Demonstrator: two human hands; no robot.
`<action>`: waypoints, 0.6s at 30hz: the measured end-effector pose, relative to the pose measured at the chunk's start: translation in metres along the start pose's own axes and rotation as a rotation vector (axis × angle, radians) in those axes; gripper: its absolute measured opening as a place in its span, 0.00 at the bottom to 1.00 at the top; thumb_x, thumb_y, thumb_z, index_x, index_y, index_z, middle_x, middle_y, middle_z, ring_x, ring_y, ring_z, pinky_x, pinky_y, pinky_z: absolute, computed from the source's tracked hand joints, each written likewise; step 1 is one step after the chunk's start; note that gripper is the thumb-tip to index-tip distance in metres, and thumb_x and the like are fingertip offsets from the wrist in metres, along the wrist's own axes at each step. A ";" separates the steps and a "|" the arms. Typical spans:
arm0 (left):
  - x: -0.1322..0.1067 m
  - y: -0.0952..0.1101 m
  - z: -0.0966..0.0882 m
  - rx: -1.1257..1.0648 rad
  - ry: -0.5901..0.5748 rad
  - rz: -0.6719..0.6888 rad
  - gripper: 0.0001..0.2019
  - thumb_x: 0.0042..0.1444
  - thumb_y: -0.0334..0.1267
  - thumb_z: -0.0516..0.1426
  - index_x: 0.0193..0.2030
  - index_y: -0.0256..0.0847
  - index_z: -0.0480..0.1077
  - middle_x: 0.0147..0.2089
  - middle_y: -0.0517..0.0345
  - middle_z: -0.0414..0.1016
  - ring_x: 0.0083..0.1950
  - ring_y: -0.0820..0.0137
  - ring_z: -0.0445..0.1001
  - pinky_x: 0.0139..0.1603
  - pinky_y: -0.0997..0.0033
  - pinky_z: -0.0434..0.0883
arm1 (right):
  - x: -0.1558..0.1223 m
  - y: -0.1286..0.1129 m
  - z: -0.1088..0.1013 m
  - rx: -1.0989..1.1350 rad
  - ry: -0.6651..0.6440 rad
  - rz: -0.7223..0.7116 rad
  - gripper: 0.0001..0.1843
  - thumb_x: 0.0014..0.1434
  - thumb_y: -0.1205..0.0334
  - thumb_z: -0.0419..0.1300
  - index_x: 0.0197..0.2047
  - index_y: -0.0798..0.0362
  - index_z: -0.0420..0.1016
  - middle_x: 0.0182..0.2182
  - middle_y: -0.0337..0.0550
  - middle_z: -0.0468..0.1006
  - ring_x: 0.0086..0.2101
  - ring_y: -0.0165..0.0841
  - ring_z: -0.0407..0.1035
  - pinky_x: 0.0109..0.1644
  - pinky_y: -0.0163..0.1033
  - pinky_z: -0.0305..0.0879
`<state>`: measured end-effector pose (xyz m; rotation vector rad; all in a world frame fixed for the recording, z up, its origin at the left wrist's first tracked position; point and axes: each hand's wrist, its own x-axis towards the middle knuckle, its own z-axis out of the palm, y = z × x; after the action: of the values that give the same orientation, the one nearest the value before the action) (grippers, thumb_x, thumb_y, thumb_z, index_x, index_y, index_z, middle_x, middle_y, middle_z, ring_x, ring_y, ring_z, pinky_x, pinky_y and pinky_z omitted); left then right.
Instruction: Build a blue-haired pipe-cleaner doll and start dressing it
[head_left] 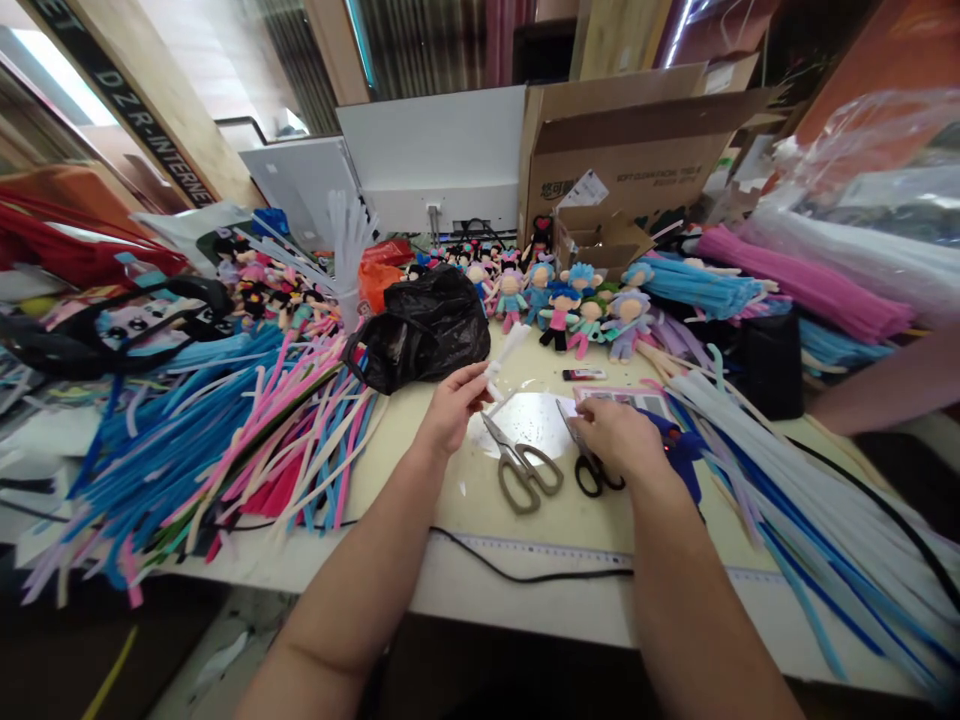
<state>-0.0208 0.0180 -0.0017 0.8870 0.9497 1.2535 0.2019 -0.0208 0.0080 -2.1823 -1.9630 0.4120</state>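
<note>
My left hand [452, 405] is closed on a small piece of white fuzzy pipe cleaner [504, 357], which points up and away. My right hand [616, 432] is low over the table with its fingers curled; whatever they grip, if anything, is hidden. Just beside and partly under those fingers lies a pair of black-handled scissors [589, 474]. A blue glue gun [679, 450] lies to the right of that hand, partly covered by it. Between my hands, larger scissors with grey-brown handles [519, 475] rest partly over a shiny clear sheet [529, 425].
Pipe cleaners in blue and pink [202, 440] are heaped at the left, white ones [795, 470] at the right. A black plastic bag [427, 325], several small dolls [589, 315] and a cardboard box [630, 150] stand behind. A black cable [517, 578] crosses the front edge.
</note>
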 end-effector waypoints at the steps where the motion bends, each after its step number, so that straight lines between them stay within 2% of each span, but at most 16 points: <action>1: -0.001 0.000 0.001 0.010 -0.030 -0.020 0.20 0.39 0.41 0.67 0.42 0.39 0.77 0.27 0.60 0.74 0.26 0.79 0.67 0.28 0.77 0.59 | -0.001 -0.003 0.001 0.045 0.061 -0.013 0.14 0.58 0.55 0.55 0.40 0.50 0.78 0.38 0.50 0.79 0.38 0.44 0.73 0.40 0.45 0.64; 4: -0.004 -0.001 0.004 0.062 -0.118 -0.073 0.21 0.42 0.40 0.65 0.46 0.39 0.76 0.28 0.59 0.75 0.26 0.78 0.67 0.29 0.76 0.59 | -0.005 -0.014 0.004 0.303 0.406 -0.167 0.16 0.59 0.58 0.55 0.48 0.52 0.75 0.44 0.50 0.77 0.40 0.40 0.72 0.45 0.45 0.66; 6: -0.008 0.000 0.006 0.111 -0.168 -0.088 0.24 0.43 0.39 0.64 0.50 0.39 0.74 0.26 0.61 0.74 0.25 0.77 0.67 0.29 0.76 0.59 | -0.009 -0.023 0.006 0.396 0.638 -0.323 0.20 0.59 0.60 0.56 0.55 0.51 0.71 0.51 0.51 0.72 0.47 0.41 0.69 0.52 0.47 0.64; 7: -0.010 0.001 0.007 0.132 -0.189 -0.092 0.26 0.44 0.38 0.64 0.53 0.40 0.72 0.25 0.62 0.73 0.25 0.77 0.67 0.29 0.76 0.60 | -0.011 -0.027 0.007 0.389 0.707 -0.398 0.22 0.59 0.61 0.56 0.56 0.50 0.69 0.53 0.51 0.70 0.51 0.43 0.65 0.55 0.50 0.62; 9: -0.013 0.002 0.010 0.164 -0.228 -0.106 0.30 0.44 0.37 0.63 0.57 0.40 0.68 0.23 0.65 0.70 0.25 0.76 0.67 0.29 0.76 0.60 | -0.014 -0.033 0.008 0.311 0.731 -0.528 0.22 0.58 0.62 0.58 0.57 0.48 0.69 0.58 0.50 0.66 0.58 0.46 0.58 0.60 0.53 0.56; 11: -0.015 0.003 0.012 0.180 -0.261 -0.125 0.34 0.43 0.37 0.64 0.60 0.40 0.65 0.23 0.66 0.69 0.25 0.76 0.67 0.29 0.75 0.60 | -0.016 -0.037 0.010 0.240 0.666 -0.601 0.21 0.58 0.63 0.58 0.56 0.47 0.71 0.59 0.49 0.65 0.60 0.47 0.54 0.61 0.54 0.54; 14: -0.016 0.003 0.014 0.193 -0.274 -0.150 0.36 0.41 0.38 0.65 0.60 0.37 0.63 0.26 0.64 0.71 0.26 0.75 0.68 0.30 0.74 0.61 | -0.015 -0.038 0.014 0.219 0.581 -0.632 0.17 0.58 0.64 0.58 0.51 0.47 0.75 0.53 0.48 0.72 0.57 0.47 0.57 0.59 0.54 0.55; 18: -0.015 0.003 0.014 0.171 -0.267 -0.200 0.38 0.41 0.38 0.66 0.60 0.35 0.61 0.28 0.62 0.71 0.25 0.77 0.67 0.29 0.75 0.61 | -0.013 -0.036 0.016 0.257 0.551 -0.640 0.13 0.59 0.63 0.58 0.47 0.47 0.78 0.43 0.46 0.77 0.48 0.43 0.63 0.55 0.51 0.57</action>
<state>-0.0097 0.0028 0.0077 1.0366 0.9146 0.8690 0.1612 -0.0301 0.0052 -1.2317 -1.9898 -0.0401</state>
